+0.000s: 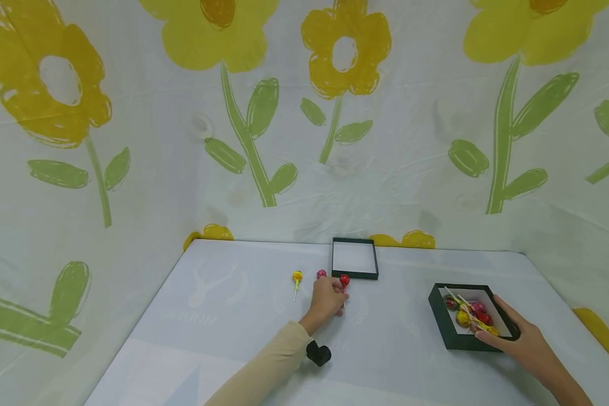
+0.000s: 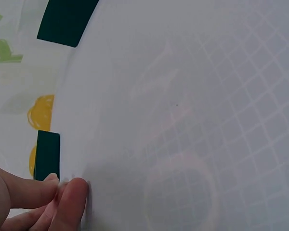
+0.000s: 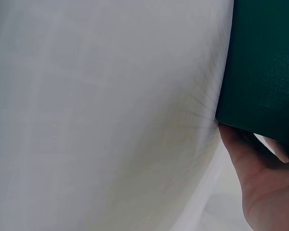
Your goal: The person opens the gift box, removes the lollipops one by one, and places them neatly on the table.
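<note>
My left hand pinches the stick of a red lollipop near the table's middle. Just behind its knuckles shows the head of a pink lollipop, the rest hidden by the hand. A yellow lollipop lies further left. In the left wrist view, thumb and fingers meet at lower left; the candy is out of sight there. On the right, my right hand grips the right side of a dark green box, with several lollipops inside, sticks crossing. The right wrist view shows the hand against the box's outer wall.
A shallow green-rimmed lid with a white inside lies at the back, just beyond the left hand. A black object sits by the left wrist. Flower-printed cloth hangs behind the white-covered table and at its sides.
</note>
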`<state>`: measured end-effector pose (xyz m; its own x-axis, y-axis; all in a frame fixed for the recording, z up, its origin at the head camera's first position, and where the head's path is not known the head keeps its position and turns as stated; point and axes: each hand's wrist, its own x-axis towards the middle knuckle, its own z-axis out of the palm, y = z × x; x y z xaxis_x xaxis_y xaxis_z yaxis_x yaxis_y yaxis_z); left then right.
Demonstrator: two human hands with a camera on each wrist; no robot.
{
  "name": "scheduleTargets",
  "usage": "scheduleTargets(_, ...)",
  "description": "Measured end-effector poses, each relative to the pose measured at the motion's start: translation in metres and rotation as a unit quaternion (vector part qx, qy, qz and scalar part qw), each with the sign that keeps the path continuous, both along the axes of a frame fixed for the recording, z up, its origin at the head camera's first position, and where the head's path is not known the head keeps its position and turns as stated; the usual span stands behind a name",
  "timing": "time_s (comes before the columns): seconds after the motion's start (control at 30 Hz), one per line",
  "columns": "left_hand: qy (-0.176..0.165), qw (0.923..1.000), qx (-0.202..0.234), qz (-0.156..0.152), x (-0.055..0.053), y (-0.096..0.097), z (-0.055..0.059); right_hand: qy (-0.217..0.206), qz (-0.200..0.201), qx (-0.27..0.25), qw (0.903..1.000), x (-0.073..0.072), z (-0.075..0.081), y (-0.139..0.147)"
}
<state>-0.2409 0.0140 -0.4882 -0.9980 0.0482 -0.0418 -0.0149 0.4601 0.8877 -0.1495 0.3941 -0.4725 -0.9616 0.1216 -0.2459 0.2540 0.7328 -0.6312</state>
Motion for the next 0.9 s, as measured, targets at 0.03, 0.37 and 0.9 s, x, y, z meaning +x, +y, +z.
scheduleTargets(0.03, 0.000, 1.0000, -0.002, 0.003, -0.0001, 0.0005, 0.0001, 0.002, 0.001, 0.000, 1.0000, 0.0000, -0.0001, 0.0002)
scheduleTargets(0.37, 0.007, 0.9998, -0.014, 0.008, 0.0017, 0.0046, 0.0020, 0.007, 0.004, -0.004, 1.0000, -0.0001, 0.0001, -0.0002)
scheduleTargets(0.9, 0.033, 0.9990, -0.030, -0.011, 0.0052, 0.0037, 0.0042, 0.019, 0.008, -0.001, 0.9998, 0.0014, -0.0035, 0.0017)
